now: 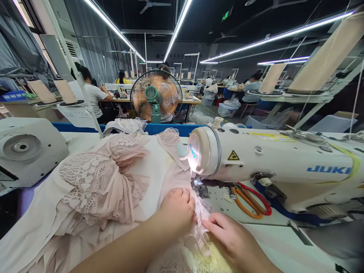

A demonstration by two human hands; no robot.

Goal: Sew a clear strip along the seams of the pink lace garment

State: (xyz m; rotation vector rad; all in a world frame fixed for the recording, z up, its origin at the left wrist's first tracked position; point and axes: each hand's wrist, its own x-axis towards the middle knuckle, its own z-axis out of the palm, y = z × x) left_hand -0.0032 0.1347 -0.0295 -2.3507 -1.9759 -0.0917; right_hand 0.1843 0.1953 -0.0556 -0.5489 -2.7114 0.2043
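Observation:
A pale pink lace garment (99,182) lies bunched across the white sewing table. One edge of it runs under the needle of a white JUKI sewing machine (273,167). My left hand (176,212) rests on the lace just in front of the presser foot (199,187), fingers curled down and pressing the fabric. My right hand (236,239) lies to the right of it, fingers together, pinching the lace edge near the needle plate.
Red and orange scissors (251,201) lie under the machine's arm. A second machine's end (28,151) stands at the left. A standing fan (156,96) is behind the table. Thread cones (327,57) stand on racks. Other people sit at tables farther back.

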